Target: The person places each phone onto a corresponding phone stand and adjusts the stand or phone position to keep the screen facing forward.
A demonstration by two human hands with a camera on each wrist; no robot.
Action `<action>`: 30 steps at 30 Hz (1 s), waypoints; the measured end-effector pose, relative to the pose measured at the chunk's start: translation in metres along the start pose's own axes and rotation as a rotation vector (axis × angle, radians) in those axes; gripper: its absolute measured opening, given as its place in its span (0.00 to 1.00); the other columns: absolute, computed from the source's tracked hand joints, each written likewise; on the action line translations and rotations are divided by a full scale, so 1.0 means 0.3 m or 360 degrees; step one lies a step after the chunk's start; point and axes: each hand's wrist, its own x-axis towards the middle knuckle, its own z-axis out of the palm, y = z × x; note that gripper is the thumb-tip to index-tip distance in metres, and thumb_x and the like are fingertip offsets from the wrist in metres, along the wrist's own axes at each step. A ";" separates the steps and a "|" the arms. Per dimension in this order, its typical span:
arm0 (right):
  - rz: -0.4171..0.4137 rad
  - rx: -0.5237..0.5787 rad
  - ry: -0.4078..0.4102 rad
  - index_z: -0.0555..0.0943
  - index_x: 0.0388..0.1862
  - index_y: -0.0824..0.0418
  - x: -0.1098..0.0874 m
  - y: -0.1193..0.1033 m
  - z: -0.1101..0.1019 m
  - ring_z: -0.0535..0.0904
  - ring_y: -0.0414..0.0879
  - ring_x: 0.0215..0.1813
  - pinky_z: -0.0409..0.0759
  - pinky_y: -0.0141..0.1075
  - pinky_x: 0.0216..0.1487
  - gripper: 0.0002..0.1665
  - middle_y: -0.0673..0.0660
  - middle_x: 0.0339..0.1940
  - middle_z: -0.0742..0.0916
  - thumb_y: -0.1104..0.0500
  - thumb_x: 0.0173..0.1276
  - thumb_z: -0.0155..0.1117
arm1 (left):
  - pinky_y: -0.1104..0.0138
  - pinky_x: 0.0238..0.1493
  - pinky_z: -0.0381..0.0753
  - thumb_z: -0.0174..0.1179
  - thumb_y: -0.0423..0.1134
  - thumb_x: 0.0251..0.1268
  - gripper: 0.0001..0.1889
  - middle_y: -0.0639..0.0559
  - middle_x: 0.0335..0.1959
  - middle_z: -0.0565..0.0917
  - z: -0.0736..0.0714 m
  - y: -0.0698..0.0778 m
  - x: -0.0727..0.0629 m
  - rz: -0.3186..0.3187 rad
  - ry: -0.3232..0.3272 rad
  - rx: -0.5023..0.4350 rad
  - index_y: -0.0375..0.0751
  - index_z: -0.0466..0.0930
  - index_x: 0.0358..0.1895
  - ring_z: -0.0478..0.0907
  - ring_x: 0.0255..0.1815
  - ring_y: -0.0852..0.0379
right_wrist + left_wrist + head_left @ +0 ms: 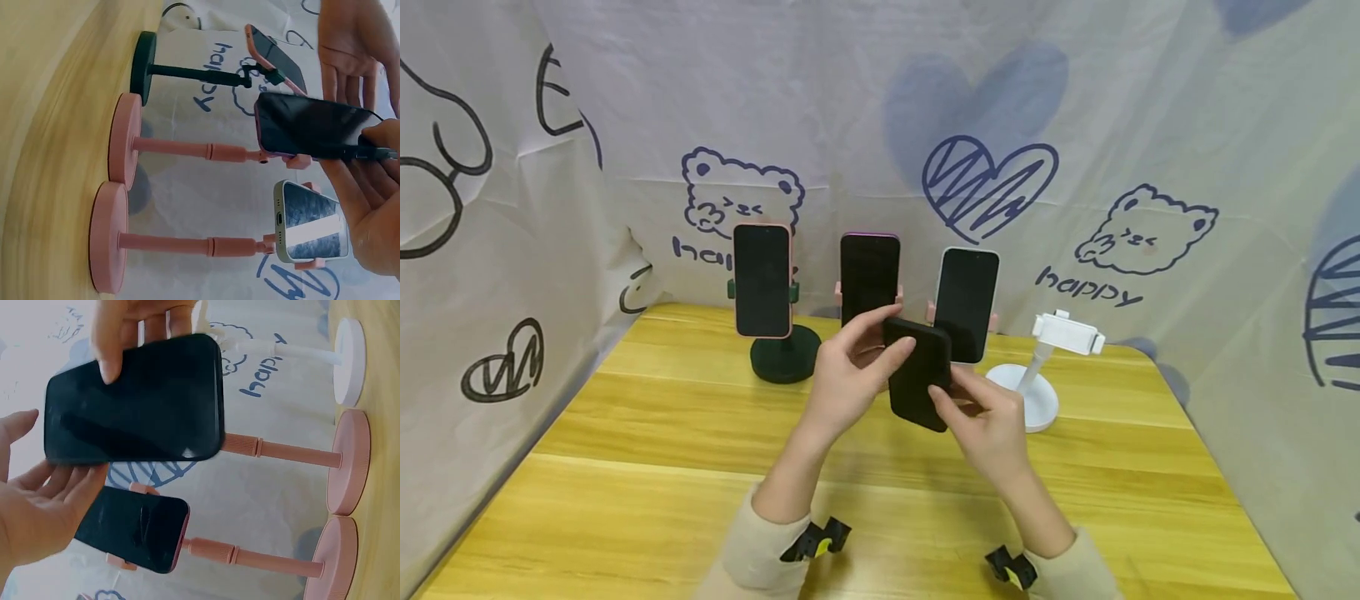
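A black smartphone (919,379) is held up in front of the row of phone stands, its dark screen towards me. My right hand (992,421) pinches it by its lower right edge; in the left wrist view the right thumb (110,365) presses on the screen and the fingers go behind. My left hand (850,375) is at its upper left. In the left wrist view its fingers reach the phone's long edge, partly hidden behind it, while the left thumb (22,425) stands apart from the screen. The right wrist view shows the held phone nearly edge-on.
Behind, a pink-edged phone (763,283) sits in a green stand (784,358). A purple-edged phone (869,271) and a white-edged phone (967,300) sit in pink stands. The white stand (1037,396) at right has a bare clamp. A patterned cloth (850,108) hangs behind the wooden table (662,433).
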 end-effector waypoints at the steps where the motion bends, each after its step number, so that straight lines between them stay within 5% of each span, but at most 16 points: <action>1: 0.0080 0.0055 -0.0013 0.87 0.53 0.71 0.000 -0.003 -0.004 0.91 0.46 0.36 0.88 0.31 0.33 0.22 0.66 0.44 0.91 0.80 0.59 0.72 | 0.63 0.56 0.86 0.66 0.30 0.71 0.22 0.38 0.50 0.86 -0.007 0.001 0.001 -0.0018 -0.0026 -0.0033 0.34 0.79 0.66 0.86 0.50 0.46; 6: 0.0425 0.0261 -0.0020 0.85 0.54 0.75 0.005 -0.024 -0.021 0.88 0.37 0.39 0.89 0.32 0.37 0.18 0.68 0.44 0.90 0.78 0.65 0.68 | 0.65 0.55 0.86 0.62 0.30 0.74 0.19 0.37 0.52 0.84 -0.034 0.004 0.004 -0.0177 -0.0170 -0.0122 0.31 0.79 0.66 0.85 0.51 0.47; 10: 0.0614 0.0387 0.0002 0.83 0.55 0.77 0.010 -0.035 -0.030 0.89 0.38 0.37 0.89 0.35 0.34 0.17 0.56 0.43 0.91 0.76 0.68 0.67 | 0.64 0.50 0.87 0.63 0.31 0.74 0.19 0.38 0.51 0.84 -0.042 -0.003 0.006 -0.0259 -0.0276 -0.0084 0.32 0.79 0.65 0.85 0.50 0.47; 17: 0.0739 0.0553 0.0008 0.80 0.58 0.79 0.015 -0.035 -0.040 0.90 0.40 0.39 0.90 0.36 0.35 0.18 0.46 0.43 0.91 0.75 0.71 0.65 | 0.67 0.47 0.86 0.65 0.30 0.72 0.19 0.39 0.50 0.86 -0.036 -0.010 0.007 -0.0219 -0.0324 0.0023 0.30 0.81 0.63 0.85 0.47 0.47; 22: 0.0806 0.0585 -0.0072 0.78 0.61 0.78 0.019 -0.033 -0.049 0.89 0.42 0.42 0.90 0.37 0.39 0.20 0.51 0.46 0.90 0.74 0.72 0.64 | 0.66 0.49 0.87 0.66 0.30 0.70 0.19 0.38 0.49 0.87 -0.030 -0.009 0.004 -0.0205 -0.0290 0.0043 0.30 0.82 0.63 0.85 0.47 0.46; 30: 0.0989 0.0599 -0.0305 0.73 0.68 0.75 0.030 -0.026 -0.058 0.90 0.45 0.47 0.91 0.42 0.43 0.25 0.75 0.57 0.85 0.70 0.75 0.64 | 0.64 0.45 0.88 0.66 0.31 0.71 0.17 0.42 0.47 0.88 -0.023 -0.019 0.004 -0.0104 -0.0346 0.0119 0.33 0.85 0.61 0.87 0.44 0.51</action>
